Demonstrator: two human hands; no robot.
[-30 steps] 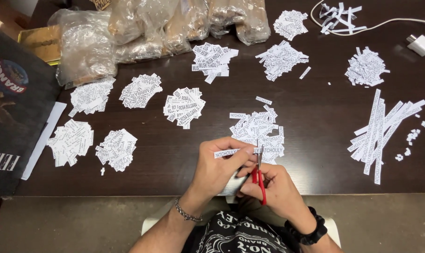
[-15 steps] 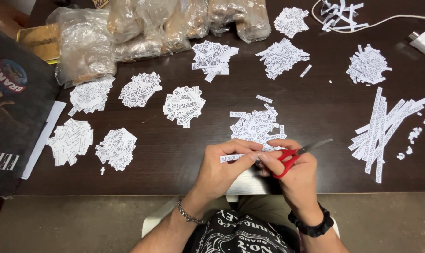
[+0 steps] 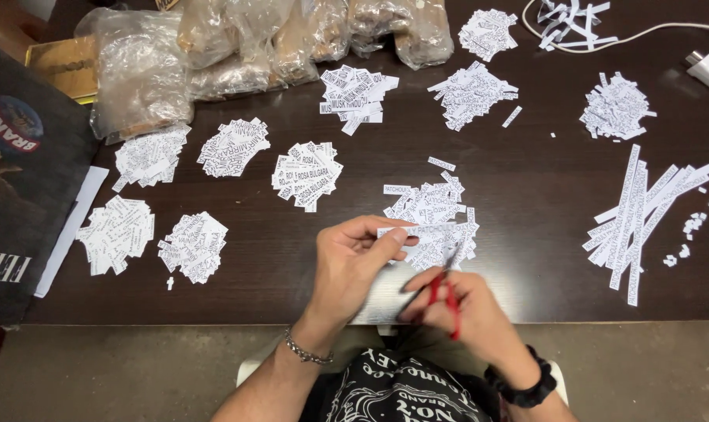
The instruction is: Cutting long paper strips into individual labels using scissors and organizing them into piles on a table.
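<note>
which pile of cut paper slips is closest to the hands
The pile of slips at the table's middle, just above the left hand and the right hand holding red scissors. It touches the fingertips; every other pile lies well away.

Scissors (image 3: pixel 446 291) mostly buried in the right hand (image 3: pixel 467 309): only red handle bits and a blurred blade show. The left hand (image 3: pixel 354 262) covers one end of the strip (image 3: pixel 417 231). Bags (image 3: pixel 292 39) run off the top edge, contents murky through the plastic. The dark bag (image 3: pixel 26 180) is cut by the left edge, the cable (image 3: pixel 659 31) by the right. Both forearms leave the bottom.
</note>
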